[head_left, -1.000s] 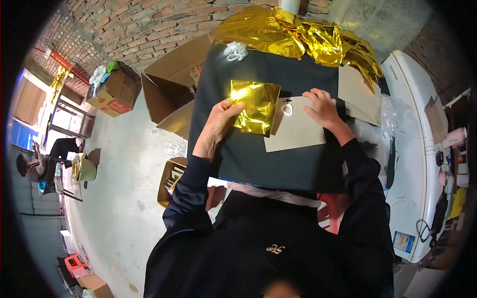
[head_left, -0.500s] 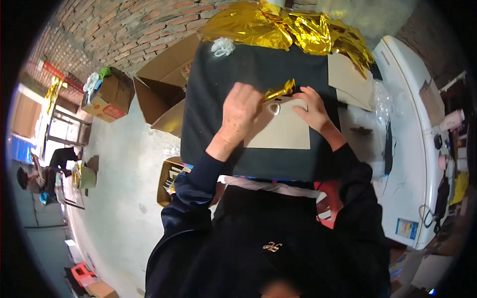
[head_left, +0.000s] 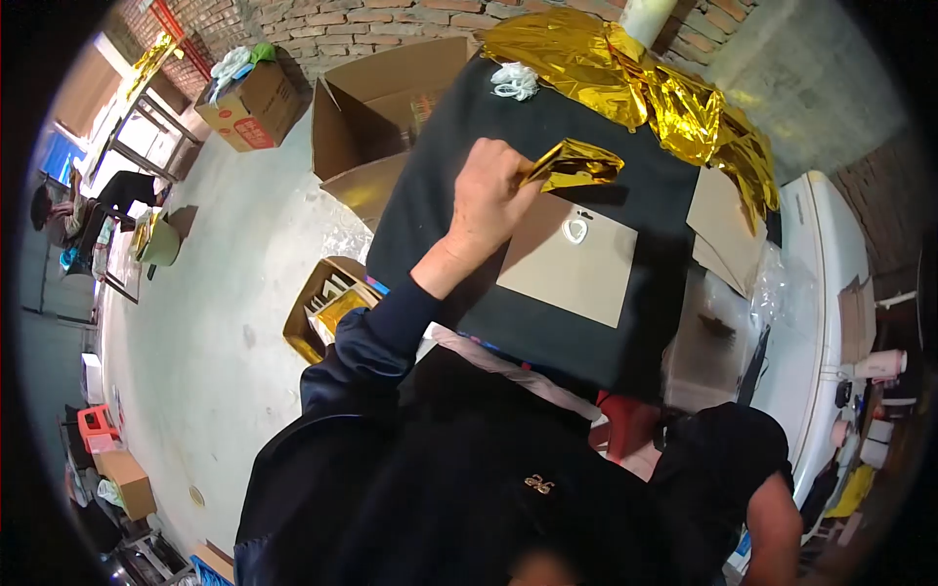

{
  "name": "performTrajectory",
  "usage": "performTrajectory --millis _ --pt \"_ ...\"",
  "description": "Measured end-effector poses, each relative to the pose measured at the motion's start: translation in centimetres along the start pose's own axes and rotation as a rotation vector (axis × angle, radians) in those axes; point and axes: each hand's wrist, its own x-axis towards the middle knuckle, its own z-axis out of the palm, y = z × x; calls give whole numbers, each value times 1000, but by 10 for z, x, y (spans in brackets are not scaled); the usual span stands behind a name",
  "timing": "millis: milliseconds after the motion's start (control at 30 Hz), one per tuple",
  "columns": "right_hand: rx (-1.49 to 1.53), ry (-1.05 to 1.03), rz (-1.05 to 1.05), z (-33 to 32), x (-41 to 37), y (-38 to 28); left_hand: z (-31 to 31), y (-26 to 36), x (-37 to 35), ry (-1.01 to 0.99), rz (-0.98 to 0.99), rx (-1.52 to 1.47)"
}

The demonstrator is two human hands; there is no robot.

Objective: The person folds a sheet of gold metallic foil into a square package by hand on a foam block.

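Note:
In the head view, my left hand (head_left: 491,190) is closed on a folded piece of gold foil (head_left: 591,168), raised over the black-covered table (head_left: 459,156). Below the foil lies a flat beige card (head_left: 567,278) with a small dark slot near its top edge. A white ring-like loop (head_left: 575,231) rests on the card just under the slot. At the lower right edge, my right hand or wrist (head_left: 774,527) hangs down beside my body; its fingers do not show.
Gold foil sheeting (head_left: 557,59) drapes over the table's far side, near a white bundle (head_left: 515,81). More beige cards (head_left: 728,220) lie at the right. Open cardboard boxes (head_left: 366,107) stand left of the table, a white appliance (head_left: 831,244) at the right. A person (head_left: 68,210) sits far left.
My right hand has left the card and swung down to the lower right. The gold foil in my left hand has lifted off the card. The view has turned.

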Motion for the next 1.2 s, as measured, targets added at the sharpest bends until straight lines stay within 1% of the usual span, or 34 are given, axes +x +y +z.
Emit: performTrajectory --millis 100,200,233,333,367,467,500,600,633,667,733,767,800,867,967,1067,1167,1200 --pt "16 -22 -22 5 0 8 -11 -1 4 55 -31 37" --pt "260 -52 35 9 -3 14 -21 -6 1 34 -96 49" --pt "230 -64 -3 8 -2 13 -24 -5 1 20 -108 49" --pt "222 13 -30 4 1 12 -25 -8 3 38 -56 30" --pt "172 -9 -15 4 2 13 -25 -7 3 40 -59 33" --pt "325 -101 130 9 0 15 -23 -7 4 60 -69 20" --pt "318 -118 101 10 -3 21 -23 -6 4 56 -95 21" --pt "537 -112 259 12 -31 38 -25 -5 4 35 -145 17" --pt "414 -108 262 15 -49 60 -25 -5 3 33 -149 13" --pt "258 -87 368 21 -66 82 -26 -5 3 33 -153 12" --pt "-427 -48 733 47 -112 133 -25 -5 3 32 -162 11" --pt "-686 -51 838 60 -138 160 -25 -4 2 30 -162 9" --pt "-743 142 984 71 -163 182 -24 -3 2 27 -160 6" --pt "-736 346 964 84 -211 221 -20 -2 -1 22 -146 -6" --pt "-727 235 1278 89 -228 244 -16 1 -1 13 -122 -10" --pt "-749 148 1249 92 -232 248 -15 2 -1 -7 -73 -2" --pt "-733 174 1198 99 -237 239 -10 3 -4 -46 0 22" --pt "-711 216 1182 100 -237 234 -7 4 -6 -67 27 26"
